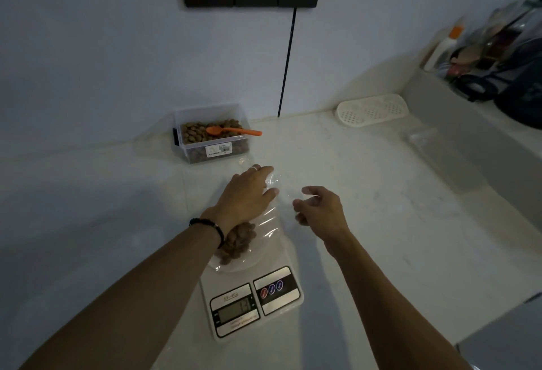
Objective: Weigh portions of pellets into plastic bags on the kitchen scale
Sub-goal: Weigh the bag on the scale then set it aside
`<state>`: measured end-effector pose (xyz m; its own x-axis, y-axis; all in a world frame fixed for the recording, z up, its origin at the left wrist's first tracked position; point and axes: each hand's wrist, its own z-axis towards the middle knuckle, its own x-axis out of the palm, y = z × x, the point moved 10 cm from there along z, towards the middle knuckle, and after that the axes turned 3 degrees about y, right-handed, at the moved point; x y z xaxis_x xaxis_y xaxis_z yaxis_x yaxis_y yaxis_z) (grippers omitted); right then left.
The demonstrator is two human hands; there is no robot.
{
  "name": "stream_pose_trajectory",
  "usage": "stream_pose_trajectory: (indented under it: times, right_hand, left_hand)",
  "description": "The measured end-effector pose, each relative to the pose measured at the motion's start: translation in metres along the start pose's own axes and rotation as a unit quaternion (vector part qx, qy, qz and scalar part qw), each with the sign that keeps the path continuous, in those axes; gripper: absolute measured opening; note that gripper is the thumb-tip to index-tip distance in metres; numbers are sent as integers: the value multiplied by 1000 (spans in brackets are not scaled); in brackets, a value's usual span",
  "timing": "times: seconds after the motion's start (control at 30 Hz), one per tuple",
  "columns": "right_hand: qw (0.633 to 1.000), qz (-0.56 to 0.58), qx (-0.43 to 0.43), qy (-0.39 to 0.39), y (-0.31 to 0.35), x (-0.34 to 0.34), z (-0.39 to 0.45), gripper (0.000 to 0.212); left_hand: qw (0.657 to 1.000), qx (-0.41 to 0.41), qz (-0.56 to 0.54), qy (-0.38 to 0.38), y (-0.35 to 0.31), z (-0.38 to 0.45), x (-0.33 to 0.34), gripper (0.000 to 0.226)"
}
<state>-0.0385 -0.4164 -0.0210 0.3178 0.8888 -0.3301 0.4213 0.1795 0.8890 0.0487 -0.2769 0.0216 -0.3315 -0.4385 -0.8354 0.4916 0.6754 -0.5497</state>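
A white kitchen scale (pixel 249 308) stands on the pale counter (pixel 381 208), its display lit. On its platform lies a clear plastic bag (pixel 268 223) with brown pellets (pixel 237 242) in its lower end. My left hand (pixel 249 193) rests flat on the bag's upper end with fingers stretched out. My right hand (pixel 319 205) hovers just right of the bag's edge, fingers loosely curled and thumb apart; I cannot tell whether it touches the film. Behind, a clear tub of pellets (pixel 211 146) holds an orange scoop (pixel 234 131).
A white perforated soap tray (pixel 372 110) lies at the back right by the wall. More clear plastic (pixel 422 138) lies near a raised ledge (pixel 457 123) with bottles and clutter (pixel 498 56). A black cable (pixel 287 61) hangs from wall sockets.
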Motion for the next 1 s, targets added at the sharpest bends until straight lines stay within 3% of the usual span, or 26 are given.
stream_pose_trajectory:
  times: [0.1, 0.2, 0.37, 0.73, 1.0]
  right_hand:
    - [999, 28, -26, 7, 19, -3, -5, 33]
    - [997, 42, -59, 40, 46, -1, -14, 26]
    - [989, 70, -103, 81, 93, 0, -33, 8]
    - [976, 24, -167, 139, 158, -1, -74, 18]
    - [978, -28, -184, 90, 155, -18, -82, 12]
  left_hand:
    - [993, -44, -113, -10, 4, -4, -16, 44]
    - [974, -68, -216, -5, 4, -9, -35, 18]
    - [956, -66, -287, -10, -10, -30, -73, 20]
    - [928, -7, -372, -18, -57, -57, -111, 13]
    - [933, 15, -350, -85, -75, -64, -116, 14]
